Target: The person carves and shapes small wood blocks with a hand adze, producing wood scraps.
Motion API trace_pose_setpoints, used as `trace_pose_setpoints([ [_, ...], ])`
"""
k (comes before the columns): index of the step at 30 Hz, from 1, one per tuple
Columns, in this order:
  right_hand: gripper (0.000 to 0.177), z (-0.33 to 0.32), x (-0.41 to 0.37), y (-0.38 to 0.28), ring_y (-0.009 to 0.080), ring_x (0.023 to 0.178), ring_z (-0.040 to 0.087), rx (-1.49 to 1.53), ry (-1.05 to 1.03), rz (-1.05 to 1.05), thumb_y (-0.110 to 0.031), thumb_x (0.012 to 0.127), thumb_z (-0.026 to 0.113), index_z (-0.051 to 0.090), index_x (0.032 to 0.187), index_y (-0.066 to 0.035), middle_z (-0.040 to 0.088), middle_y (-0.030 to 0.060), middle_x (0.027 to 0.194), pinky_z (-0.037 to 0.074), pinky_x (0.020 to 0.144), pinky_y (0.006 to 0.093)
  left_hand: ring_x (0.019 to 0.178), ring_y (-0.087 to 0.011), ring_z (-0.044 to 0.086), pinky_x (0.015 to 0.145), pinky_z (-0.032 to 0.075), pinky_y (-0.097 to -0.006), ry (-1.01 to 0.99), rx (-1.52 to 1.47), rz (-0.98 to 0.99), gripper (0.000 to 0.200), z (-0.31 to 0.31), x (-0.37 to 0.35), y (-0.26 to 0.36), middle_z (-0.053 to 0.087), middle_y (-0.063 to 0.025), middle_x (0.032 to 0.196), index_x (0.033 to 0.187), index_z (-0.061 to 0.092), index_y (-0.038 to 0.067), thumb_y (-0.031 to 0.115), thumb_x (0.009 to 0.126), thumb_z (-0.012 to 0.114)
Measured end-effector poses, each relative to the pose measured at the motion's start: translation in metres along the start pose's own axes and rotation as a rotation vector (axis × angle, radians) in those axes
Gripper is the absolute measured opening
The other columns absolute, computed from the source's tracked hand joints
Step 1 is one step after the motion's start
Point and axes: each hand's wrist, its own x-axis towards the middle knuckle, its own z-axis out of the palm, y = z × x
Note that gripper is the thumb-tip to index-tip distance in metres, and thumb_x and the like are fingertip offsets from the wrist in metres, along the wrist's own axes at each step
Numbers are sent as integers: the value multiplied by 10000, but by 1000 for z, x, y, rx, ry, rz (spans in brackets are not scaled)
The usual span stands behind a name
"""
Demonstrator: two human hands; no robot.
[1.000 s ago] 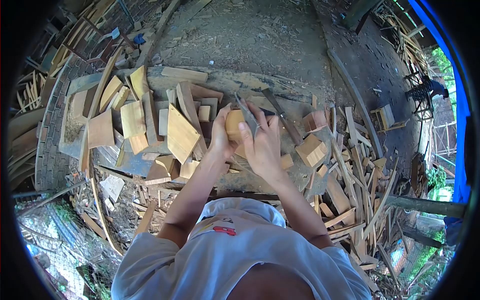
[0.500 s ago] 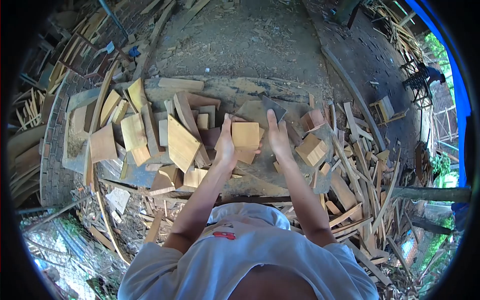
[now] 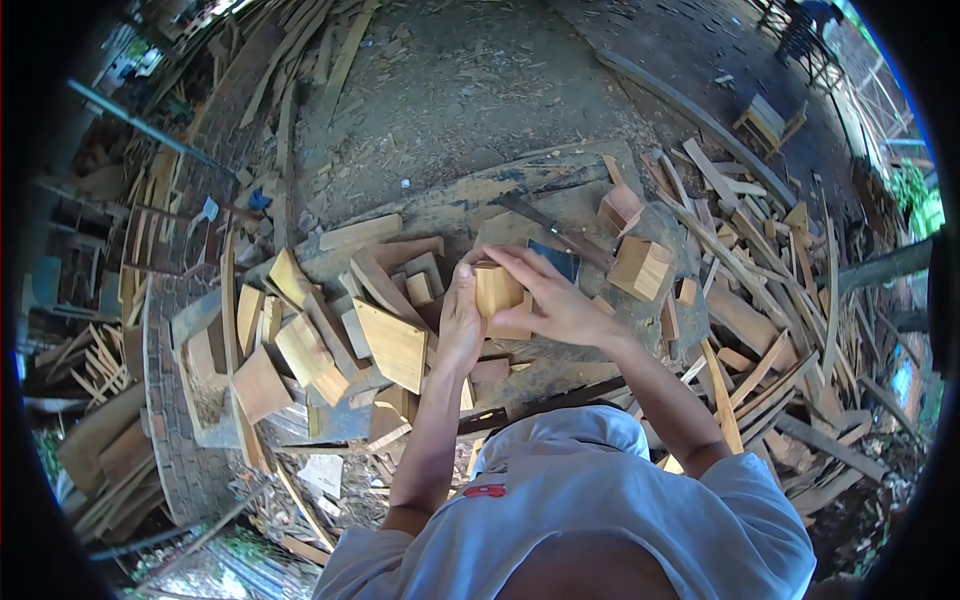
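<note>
While both hands meet over the middle of the worn wooden bench (image 3: 455, 205), the small pale-brown wooden block (image 3: 497, 288) is held upright between them. Left hand (image 3: 462, 322) curled against its left face. Right hand (image 3: 562, 305) grips it, fingers laid over top. Dark flat sheet (image 3: 556, 261) just behind, toward far edge. Cut yellow boards (image 3: 392, 345) crowd the bench's left half.

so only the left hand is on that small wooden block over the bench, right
Not quite: both hands are on it. In the head view the left hand grips the small wooden block from one side, and the right hand lays its fingers across it from the other, over the bench.
</note>
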Motion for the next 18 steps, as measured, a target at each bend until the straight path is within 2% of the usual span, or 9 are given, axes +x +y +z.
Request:
trace_pose_setpoints([
  [1, 711, -1, -1, -7, 328, 1240, 382, 14, -25, -92, -375, 823, 625, 297, 1400, -120, 413, 153, 1308, 327, 1014, 407, 1112, -173, 485, 931, 414, -308, 9, 71, 33, 561, 8, -3, 6, 468, -107, 1217, 1310, 369, 29, 468, 971, 286],
  [2, 750, -2, 0, -6, 306, 1223, 416, 15, 16, -98, -243, 744, 719, 329, 1370, -110, 431, 134, 1289, 383, 981, 383, 1149, -187, 463, 956, 396, -310, -37, 48, -8, 546, 9, -5, 11, 445, -121, 1252, 1355, 327, 27, 409, 969, 373],
  [3, 750, -5, 0, -6, 306, 1223, 416, 15, 26, -97, -243, 744, 719, 329, 1370, -110, 431, 134, 1289, 383, 981, 383, 1149, -187, 463, 956, 396, -310, -45, 52, -10, 546, 11, -6, 14, 445, -121, 1252, 1355, 327, 27, 409, 969, 373],
  [5, 718, -8, -2, -6, 256, 1244, 395, 326, 49, -25, -149, 724, 738, 361, 1333, -90, 397, 109, 1312, 335, 1049, 402, 1140, -185, 470, 957, 395, -304, -139, 353, 156, 554, 14, -10, 22, 453, -117, 1252, 1381, 298, 29, 279, 934, 510],
  [6, 718, -8, -4, -7, 256, 1244, 395, 331, 46, -26, -149, 724, 738, 361, 1333, -90, 397, 109, 1312, 335, 1049, 402, 1135, -178, 477, 964, 392, -309, -154, 233, 87, 639, 19, -15, 33, 468, -112, 1243, 1388, 296, 32, 103, 846, 627],
  [8, 704, -11, -8, -9, 239, 1265, 375, 475, 32, -22, -63, 700, 725, 387, 1316, -100, 369, 97, 1344, 339, 1051, 381, 1133, -172, 480, 962, 396, -310, -166, 247, 117, 673, 22, -18, 38, 472, -109, 1247, 1386, 304, 30, 60, 811, 654],
  [12, 674, -18, -12, -20, 250, 1289, 349, 338, 68, -90, -50, 700, 696, 403, 1304, -103, 359, 98, 1363, 336, 1049, 385, 1134, -160, 485, 964, 402, -311, -180, 253, 182, 764, 24, -22, 36, 469, -107, 1270, 1375, 330, 28, -33, 719, 716],
  [14, 668, -21, -14, -26, 268, 1298, 338, 173, 121, -108, -69, 690, 692, 411, 1296, -107, 346, 102, 1381, 328, 1048, 391, 1135, -161, 485, 963, 403, -311, -192, 256, 240, 772, 26, -22, 36, 465, -109, 1280, 1375, 333, 31, -31, 712, 723],
  [18, 682, -20, -17, -28, 302, 1272, 368, 99, 194, -132, -71, 662, 725, 436, 1276, -132, 362, 119, 1368, 353, 1028, 389, 1137, -168, 484, 962, 406, -317, -173, 286, 337, 759, 28, -22, 34, 460, -112, 1291, 1352, 383, 39, -30, 689, 745],
])
